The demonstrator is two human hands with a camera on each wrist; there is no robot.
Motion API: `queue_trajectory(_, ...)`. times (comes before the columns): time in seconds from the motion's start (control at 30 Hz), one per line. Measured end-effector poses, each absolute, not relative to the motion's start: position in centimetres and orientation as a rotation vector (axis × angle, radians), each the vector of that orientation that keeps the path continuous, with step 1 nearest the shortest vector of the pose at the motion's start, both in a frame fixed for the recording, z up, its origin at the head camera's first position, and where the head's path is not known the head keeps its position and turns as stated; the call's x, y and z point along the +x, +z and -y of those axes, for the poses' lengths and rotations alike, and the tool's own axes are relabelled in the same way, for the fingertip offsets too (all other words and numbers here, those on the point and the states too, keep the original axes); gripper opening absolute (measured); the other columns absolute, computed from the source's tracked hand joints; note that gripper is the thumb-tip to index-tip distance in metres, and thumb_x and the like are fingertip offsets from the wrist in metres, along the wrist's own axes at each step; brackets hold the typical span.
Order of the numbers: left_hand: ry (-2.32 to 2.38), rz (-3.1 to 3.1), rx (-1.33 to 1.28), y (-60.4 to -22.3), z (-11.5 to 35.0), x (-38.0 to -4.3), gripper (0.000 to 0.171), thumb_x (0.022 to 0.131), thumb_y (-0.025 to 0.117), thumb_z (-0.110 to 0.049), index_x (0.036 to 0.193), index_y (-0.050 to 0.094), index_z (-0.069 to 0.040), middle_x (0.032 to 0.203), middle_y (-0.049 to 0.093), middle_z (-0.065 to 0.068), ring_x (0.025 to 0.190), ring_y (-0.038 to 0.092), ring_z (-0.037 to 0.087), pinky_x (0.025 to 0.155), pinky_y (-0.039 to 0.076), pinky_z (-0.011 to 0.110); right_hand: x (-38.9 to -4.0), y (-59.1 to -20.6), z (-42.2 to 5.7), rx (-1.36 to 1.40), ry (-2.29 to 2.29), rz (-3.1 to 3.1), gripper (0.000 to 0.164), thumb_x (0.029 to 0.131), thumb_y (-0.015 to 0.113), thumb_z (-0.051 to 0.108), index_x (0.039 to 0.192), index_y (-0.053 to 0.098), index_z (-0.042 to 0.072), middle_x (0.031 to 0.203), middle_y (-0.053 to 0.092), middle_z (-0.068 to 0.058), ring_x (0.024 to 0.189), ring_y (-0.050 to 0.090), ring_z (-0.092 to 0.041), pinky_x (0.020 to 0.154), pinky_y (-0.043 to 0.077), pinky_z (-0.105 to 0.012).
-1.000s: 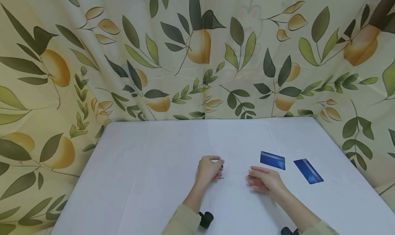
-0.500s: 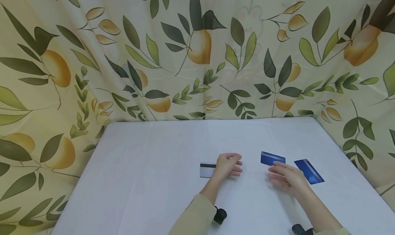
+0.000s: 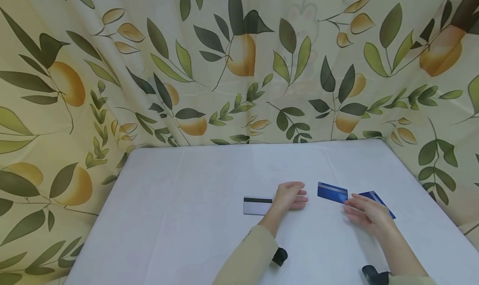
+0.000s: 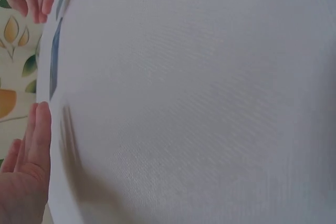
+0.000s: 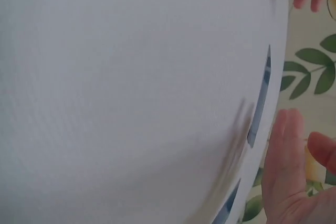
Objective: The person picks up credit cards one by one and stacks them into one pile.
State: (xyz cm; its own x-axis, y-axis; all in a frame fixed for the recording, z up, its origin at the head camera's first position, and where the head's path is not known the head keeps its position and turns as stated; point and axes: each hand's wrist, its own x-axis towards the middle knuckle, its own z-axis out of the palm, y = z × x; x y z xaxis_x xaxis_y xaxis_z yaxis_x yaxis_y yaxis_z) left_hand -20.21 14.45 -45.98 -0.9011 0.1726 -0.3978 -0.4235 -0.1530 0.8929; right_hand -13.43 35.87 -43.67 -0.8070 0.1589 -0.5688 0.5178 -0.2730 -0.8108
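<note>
- Hovering over the desk (image 3: pixel 187 227), the left hand (image 3: pixel 292 196) is keeping its fingers long and fairly straight, holding nothing visible; its shadow is falling just beside it in the left wrist view.
- The white card (image 3: pixel 254 208) is lying flat to the left of the left hand, its right end being hidden behind that wrist in the head view.
- The right hand (image 3: pixel 368 212) is reaching out with straight fingers, the thumb standing apart, and is likewise gripping nothing.
- One blue card (image 3: pixel 331 192) is lying between the hands, just beyond the right hand's fingertips; the other blue card (image 3: pixel 376 198) is lying behind the right hand, partly covered from sight.
- Judging by this, the step is probably a reach among cards; taking one would be calling for lowered fingertips and a pinch at a thin edge.
- The cards are looking thin, stiff and rectangular, the blue ones slightly glossy with pale stripes, the white one carrying a black stripe.
- The desk's white surface is showing a fine, fabric-like weave.
</note>
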Motion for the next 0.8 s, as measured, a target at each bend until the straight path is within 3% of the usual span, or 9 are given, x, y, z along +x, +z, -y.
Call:
queue_trajectory(0.13,2.140,-1.692,-0.291,-46.3,-15.3,-20.4,0.025,0.085,0.060,-0.016,0.105,0.064,-0.003,0.090,0.068,0.017,0.080,0.067,0.031,0.065,0.057,0.041,-13.4,-43.9,-36.8,0.849,-2.223,-1.685,0.050,0.091,0.054,0.011,0.135,0.031,0.015,0.076,0.067,0.007,0.078,0.068,-0.013,0.076,0.055,-0.031)
queue_trajectory(0.43,2.158,-1.632,-0.324,-47.0,-17.0,-20.4,0.029,0.086,0.060,-0.019,0.110,0.061,-0.002,0.095,0.066,0.016,0.087,0.066,0.028,0.068,0.057,0.039,-13.5,-44.5,-37.8,0.823,-2.248,-1.648,0.035,0.093,0.052,0.018,0.125,0.038,0.015,0.076,0.068,0.005,0.077,0.068,-0.014,0.076,0.055,-0.033)
queue_trajectory(0.6,2.194,-1.569,-0.315,-47.4,-17.4,-20.5,0.034,0.087,0.059,-0.021,0.113,0.059,0.000,0.100,0.065,0.018,0.095,0.064,0.029,0.073,0.056,0.043,-13.6,-44.7,-37.8,0.792,-2.237,-1.678,0.061,0.093,0.051,0.020,0.143,0.018,0.007,0.076,0.067,0.006,0.077,0.068,-0.013,0.076,0.055,-0.034)
queue_trajectory(0.8,2.237,-1.461,-0.297,-47.8,-18.2,-20.4,0.038,0.088,0.057,-0.020,0.118,0.055,0.002,0.106,0.063,0.020,0.100,0.061,0.029,0.077,0.054,0.045,-13.8,-45.0,-37.6,0.814,-2.229,-1.695,0.071,0.093,0.052,0.021,0.146,0.007,0.003,0.076,0.067,0.006,0.077,0.068,-0.013,0.077,0.055,-0.034)
